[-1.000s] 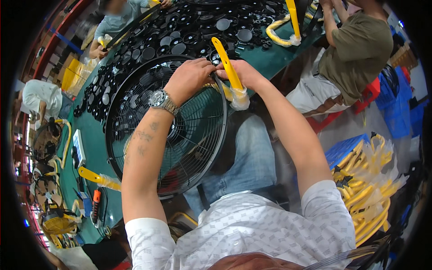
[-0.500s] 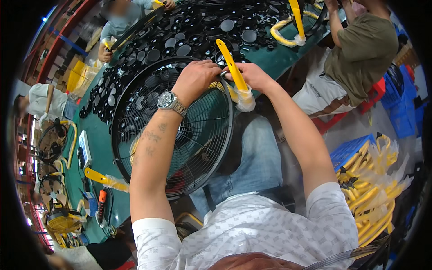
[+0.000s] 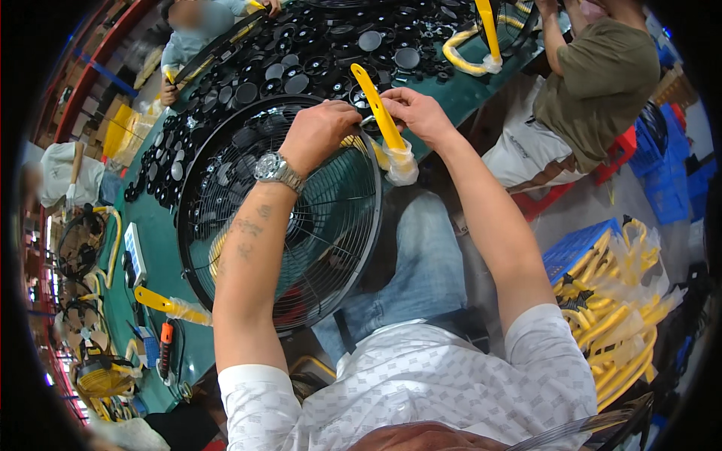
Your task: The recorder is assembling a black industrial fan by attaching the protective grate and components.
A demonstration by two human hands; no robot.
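**Hands at the rim of a black fan guard**

Tools lie at the far left of the green table point(image 3: 162, 248): an orange-handled screwdriver point(image 3: 165, 347), a loose yellow bracket in clear wrap point(image 3: 169, 306) and a small white remote-like device point(image 3: 135, 252). Next to the right, a round black wire fan guard point(image 3: 301, 233) rests half on the table's edge and half over the person's lap, tilted toward them. The left hand point(image 3: 320, 135), with a metal wristwatch point(image 3: 277, 169) on its wrist, is curled shut at the guard's upper rim; what its fingers pinch is hidden. Just beside it stands a yellow bracket point(image 3: 376, 113), upright, its lower end bagged in clear plastic. The right hand point(image 3: 417, 113) closes on that bracket near the rim. Behind lie many black round caps point(image 3: 316, 52). Further right sits a co-worker in an olive shirt point(image 3: 602, 83), and a blue crate of yellow brackets point(image 3: 602, 293) stands on the floor.

To do this well, I judge the left hand should steady the rim while the right keeps the bracket square to the wires, so neither twists.
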